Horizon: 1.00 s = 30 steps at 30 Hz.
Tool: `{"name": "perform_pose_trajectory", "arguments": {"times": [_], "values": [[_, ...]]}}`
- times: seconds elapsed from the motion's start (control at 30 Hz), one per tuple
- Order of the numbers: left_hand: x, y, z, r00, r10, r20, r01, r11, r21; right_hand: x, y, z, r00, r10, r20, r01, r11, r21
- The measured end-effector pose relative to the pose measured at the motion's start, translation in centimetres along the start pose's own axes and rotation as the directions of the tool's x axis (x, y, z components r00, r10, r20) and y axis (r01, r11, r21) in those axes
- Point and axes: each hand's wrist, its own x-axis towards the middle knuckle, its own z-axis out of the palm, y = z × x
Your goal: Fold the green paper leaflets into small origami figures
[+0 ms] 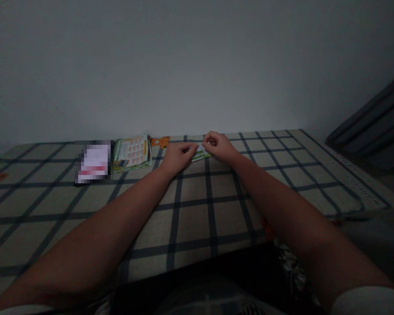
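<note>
A small green-and-white printed card (201,154) lies between my hands, low over the checked tablecloth; whether it is a single sheet or folded I cannot tell. At its left edge, my left hand (178,156) pinches it between thumb and fingers. My right hand (219,147) has curled fingers and a thumb closed on the card's upper right part. Fingertips of both hands cover some of the print.
A stack of colourful printed sheets (133,152) lies left of my hands, beside a phone-like device (95,159) with a blurred screen. The checked tablecloth (193,218) reaches back to a plain wall (197,65). Dark folded fabric (377,118) hangs at the right.
</note>
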Motion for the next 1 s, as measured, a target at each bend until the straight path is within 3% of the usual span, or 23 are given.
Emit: {"name": "perform_pose_trajectory", "arguments": {"times": [0.13, 0.43, 0.73, 1.0], "values": [[0.01, 0.03, 0.03, 1.000, 0.010, 0.023, -0.010, 1.000, 0.017, -0.01, -0.01, 0.13, 1.000, -0.012, -0.010, 0.011, 0.999, -0.048], [0.22, 0.12, -0.10, 1.000, -0.028, -0.013, 0.028, 0.999, -0.023, 0.17, 0.47, -0.39, 0.999, 0.037, -0.013, -0.036, 0.997, 0.061], [0.15, 0.08, 0.03, 0.998, -0.050, 0.037, 0.053, 0.996, -0.065, 0.08, 0.65, -0.36, 0.999, -0.016, -0.051, 0.016, 1.000, 0.009], [0.21, 0.01, 0.01, 0.997, 0.030, 0.078, -0.032, 0.999, 0.020, -0.10, 0.19, -0.28, 0.997, -0.078, 0.013, 0.079, 0.994, -0.077]]}}
